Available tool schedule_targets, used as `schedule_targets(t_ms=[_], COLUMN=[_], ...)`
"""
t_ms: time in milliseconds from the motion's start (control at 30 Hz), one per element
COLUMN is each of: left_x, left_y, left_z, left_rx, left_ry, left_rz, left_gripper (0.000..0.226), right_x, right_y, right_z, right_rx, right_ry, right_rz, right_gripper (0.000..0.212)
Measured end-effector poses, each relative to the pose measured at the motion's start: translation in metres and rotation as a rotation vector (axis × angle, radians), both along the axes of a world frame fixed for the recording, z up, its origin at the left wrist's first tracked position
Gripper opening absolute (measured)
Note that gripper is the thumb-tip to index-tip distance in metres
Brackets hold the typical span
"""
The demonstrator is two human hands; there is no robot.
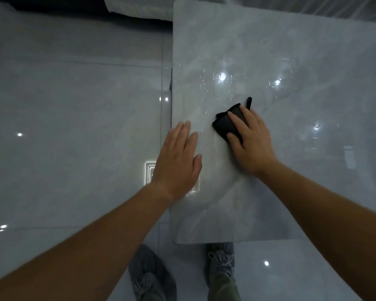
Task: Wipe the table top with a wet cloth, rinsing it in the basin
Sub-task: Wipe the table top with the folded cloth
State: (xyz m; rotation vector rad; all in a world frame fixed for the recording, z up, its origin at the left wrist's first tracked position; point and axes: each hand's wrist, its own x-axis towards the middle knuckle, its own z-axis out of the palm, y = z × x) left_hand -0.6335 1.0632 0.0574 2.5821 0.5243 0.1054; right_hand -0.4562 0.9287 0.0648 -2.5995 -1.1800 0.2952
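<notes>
A pale grey marble table top (280,51) fills the right half of the view, with wet streaks and droplets near its left side. A folded black cloth (225,124) lies on the table near the left edge. My right hand (253,142) presses on the cloth with its fingers spread over it and the thumb at the cloth's near edge. A small loop of the cloth sticks out beyond the fingertips. My left hand (178,161) rests flat on the table's left edge, fingers straight, holding nothing. No basin is in view.
Glossy grey floor tiles (74,137) lie to the left of and below the table. My two grey shoes (220,263) stand at the table's near edge. A white fabric edge (139,7) and a dark gap sit at the top left.
</notes>
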Motion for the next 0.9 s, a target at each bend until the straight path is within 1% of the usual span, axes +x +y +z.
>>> schedule_targets(t_ms=[67,167,233,300,367,433,467,500,567,633,667,700,767,833,867,900], left_x=[-0.003,0.0,0.003,0.005,0.005,0.003,0.002,0.002,0.003,0.004,0.005,0.006,0.007,0.007,0.007,0.007], left_y=[-0.01,-0.027,-0.038,-0.042,-0.043,-0.043,-0.043,-0.043,-0.042,-0.042,-0.042,-0.043,-0.043,-0.043,-0.043,-0.043], left_z=[0.003,0.003,0.001,-0.002,-0.002,-0.002,-0.002,-0.002,-0.002,-0.001,0.0,0.0,0.001,0.001,0.001,0.001], left_rx=[0.031,0.091,0.1,0.113,0.132,0.144,0.146,0.151,0.163,0.173,0.181,0.188,0.198,0.202,0.203,0.203], left_ry=[0.024,0.001,-0.001,0.031,0.06,0.081,0.085,0.087,0.093,0.117,0.132,0.147,0.167,0.182,0.191,0.199], left_rz=[-0.007,-0.129,-0.195,-0.201,-0.205,-0.249,-0.278,-0.305,-0.336,-0.335,-0.333,-0.334,-0.331,-0.331,-0.334,-0.339], left_gripper=[0.06,0.058,0.057,0.057,0.058,0.06,0.061,0.061,0.063,0.066,0.067,0.067,0.068,0.069,0.069,0.069], right_x=[0.027,0.066,0.074,0.069,0.057,0.057,0.065,0.075,0.088,0.085,0.077,0.069,0.058,0.064,0.071,0.076], right_y=[0.01,0.053,0.079,0.089,0.079,0.064,0.062,0.066,0.085,0.105,0.11,0.109,0.097,0.088,0.092,0.1], right_z=[0.0,-0.001,-0.001,-0.002,-0.002,-0.004,-0.004,-0.003,-0.003,-0.005,-0.006,-0.009,-0.014,-0.013,-0.013,-0.011], right_rx=[0.0,0.031,0.029,0.049,0.07,0.044,0.029,0.029,0.055,0.094,0.12,0.143,0.164,0.138,0.122,0.105], right_ry=[-0.02,-0.018,-0.001,0.023,0.028,0.015,0.001,-0.014,-0.006,0.047,0.051,0.043,0.025,0.036,0.025,0.015], right_rz=[0.014,-0.107,-0.09,0.067,0.328,0.548,0.611,0.626,0.514,0.38,0.39,0.463,0.699,0.882,0.915,0.898], right_gripper=[0.059,0.06,0.057,0.058,0.059,0.056,0.056,0.056,0.057,0.057,0.057,0.055,0.051,0.051,0.052,0.052])
